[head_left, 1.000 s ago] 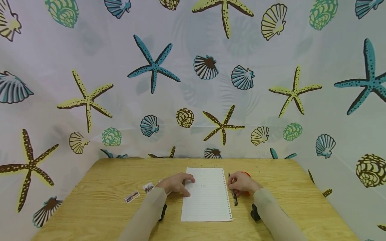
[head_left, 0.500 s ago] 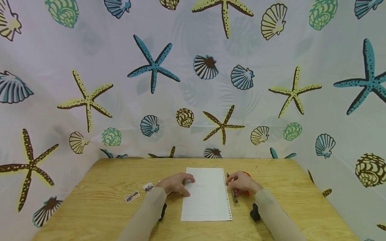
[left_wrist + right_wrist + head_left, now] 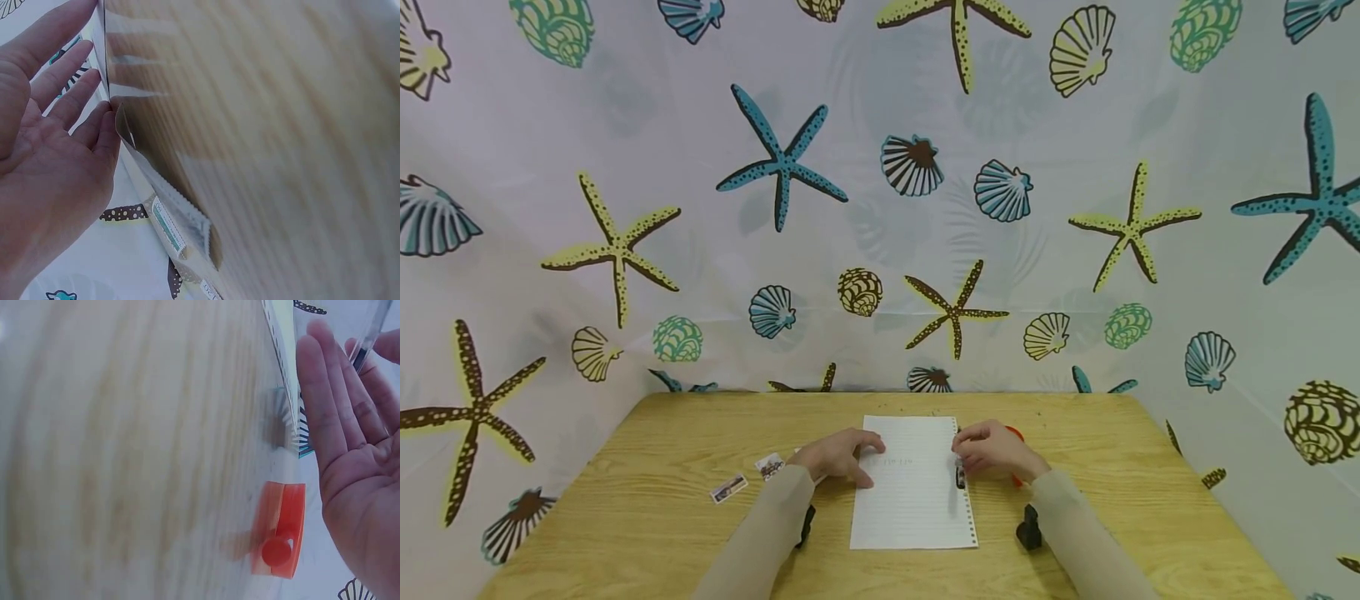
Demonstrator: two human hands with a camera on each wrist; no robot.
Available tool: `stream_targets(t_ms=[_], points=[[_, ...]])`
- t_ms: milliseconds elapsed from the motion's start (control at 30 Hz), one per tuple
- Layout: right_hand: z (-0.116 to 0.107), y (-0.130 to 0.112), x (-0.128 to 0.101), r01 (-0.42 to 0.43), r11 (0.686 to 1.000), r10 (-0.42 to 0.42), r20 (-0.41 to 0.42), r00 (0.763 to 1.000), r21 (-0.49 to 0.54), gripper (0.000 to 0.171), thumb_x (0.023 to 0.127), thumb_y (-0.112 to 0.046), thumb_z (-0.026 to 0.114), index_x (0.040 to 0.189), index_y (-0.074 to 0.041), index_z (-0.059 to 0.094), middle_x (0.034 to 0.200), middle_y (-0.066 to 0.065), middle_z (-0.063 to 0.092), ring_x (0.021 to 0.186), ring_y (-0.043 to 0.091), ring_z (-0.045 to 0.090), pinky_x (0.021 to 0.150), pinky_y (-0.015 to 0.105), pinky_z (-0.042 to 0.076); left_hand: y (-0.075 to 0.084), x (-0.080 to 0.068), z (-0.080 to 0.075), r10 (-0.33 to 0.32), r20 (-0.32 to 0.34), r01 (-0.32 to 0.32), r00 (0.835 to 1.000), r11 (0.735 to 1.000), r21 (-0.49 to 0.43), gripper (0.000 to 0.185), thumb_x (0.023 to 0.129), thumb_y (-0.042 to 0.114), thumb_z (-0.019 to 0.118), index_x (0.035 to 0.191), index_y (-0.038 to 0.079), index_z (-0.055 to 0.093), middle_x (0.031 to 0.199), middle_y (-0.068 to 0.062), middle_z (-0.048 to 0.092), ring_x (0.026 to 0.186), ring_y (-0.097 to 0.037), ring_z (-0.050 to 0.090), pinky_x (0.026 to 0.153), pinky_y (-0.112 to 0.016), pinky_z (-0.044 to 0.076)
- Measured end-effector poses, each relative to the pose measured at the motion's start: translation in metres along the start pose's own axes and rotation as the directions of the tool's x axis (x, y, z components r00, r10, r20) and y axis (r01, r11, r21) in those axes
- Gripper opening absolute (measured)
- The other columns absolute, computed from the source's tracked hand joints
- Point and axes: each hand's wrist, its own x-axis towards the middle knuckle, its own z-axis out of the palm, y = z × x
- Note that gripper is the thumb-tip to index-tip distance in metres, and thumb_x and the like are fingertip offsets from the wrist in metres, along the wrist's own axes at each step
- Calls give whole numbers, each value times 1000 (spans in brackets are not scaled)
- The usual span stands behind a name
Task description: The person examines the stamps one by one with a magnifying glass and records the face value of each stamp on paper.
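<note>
A lined white sheet of paper (image 3: 913, 508) lies on the table, with punched holes down its right edge and a faint line of writing near its upper part. My left hand (image 3: 835, 457) rests at its left edge, thumb and fingers spread over the paper. Over the right edge, my right hand (image 3: 992, 448) pinches a pen (image 3: 960, 477), raised at a slant. In the right wrist view the pen's clear barrel (image 3: 377, 328) shows between thumb and fingers, and its far end is out of frame.
Small picture stamps (image 3: 728, 490) lie left of my left hand, one curled stamp (image 3: 181, 200) standing off the wood. Behind my right hand is an orange-red plastic object (image 3: 281, 531) with a round knob. A shell-patterned curtain (image 3: 880, 208) surrounds the wooden table (image 3: 625, 517).
My right hand has picked the pen up from beside the paper and moved it left, over the sheet's right edge. The left hand has stayed in place.
</note>
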Motion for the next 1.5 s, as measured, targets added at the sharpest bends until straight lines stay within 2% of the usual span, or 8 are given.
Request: stream_targets(t_ms=[133, 400, 700, 833, 1067, 1200, 1367, 1500], points=[[3, -3, 1, 11, 1000, -11, 30, 999, 15, 28, 95, -12, 56, 112, 8, 64, 87, 4, 70, 75, 17, 69, 76, 36, 60, 1, 0, 0, 9, -2, -9, 1000, 1000, 23, 53, 76, 8, 83, 125, 19, 66, 152, -7, 44, 145, -34, 31, 117, -53, 27], [6, -9, 2, 84, 996, -86, 90, 992, 17, 25, 88, -1, 64, 110, 10, 63, 81, 3, 71, 72, 14, 68, 72, 35, 60, 2, -1, -1, 8, -6, -8, 1000, 1000, 25, 53, 75, 8, 84, 124, 18, 66, 151, -7, 45, 143, -34, 33, 116, -52, 28], [11, -11, 5, 112, 993, -111, 52, 992, -20, 28, 85, -20, 78, 99, 0, 64, 70, 0, 63, 63, 14, 61, 65, 34, 57, 4, -2, -1, -4, -10, 4, 1000, 1000, 21, 53, 75, 7, 84, 124, 18, 66, 151, -7, 44, 144, -33, 33, 117, -52, 26], [14, -11, 5, 147, 988, -144, 81, 986, -38, 25, 89, -26, 73, 92, -4, 61, 69, 1, 56, 62, 17, 55, 61, 31, 53, 5, -2, 1, -14, -13, 14, 1000, 1000, 18, 53, 75, 6, 84, 123, 19, 66, 152, -7, 43, 145, -33, 31, 117, -53, 26], [20, -10, 8, 59, 998, -60, 90, 994, 12, 37, 99, -39, 57, 86, -5, 52, 68, -1, 46, 60, 16, 43, 64, 29, 51, 5, -2, 1, -22, -10, 22, 1000, 1000, -14, 55, 73, 3, 84, 123, 18, 65, 153, -8, 42, 145, -34, 31, 117, -53, 26], [21, -13, 8, 58, 997, -63, 104, 993, 56, 39, 104, -39, 45, 91, -2, 50, 69, 1, 44, 60, 18, 38, 67, 30, 51, 5, -1, 1, -18, -9, 18, 1000, 1000, -10, 55, 74, 4, 84, 123, 18, 65, 153, -8, 42, 145, -34, 31, 117, -53, 25], [21, -15, 9, 46, 994, -55, 96, 994, 99, 36, 106, -30, 41, 115, 3, 54, 70, 1, 47, 62, 16, 46, 66, 29, 50, 5, -1, 1, -16, -9, 16, 1000, 1000, 8, 55, 74, 5, 84, 123, 18, 65, 153, -8, 42, 144, -33, 32, 117, -53, 26], [21, -16, 9, 35, 992, -48, 103, 994, 125, 38, 106, -25, 39, 127, 4, 52, 71, 2, 54, 64, 16, 53, 66, 29, 51, 5, -1, 1, -20, -10, 20, 1000, 1000, 14, 54, 73, 5, 85, 122, 18, 66, 152, -8, 43, 144, -33, 33, 117, -53, 26]])
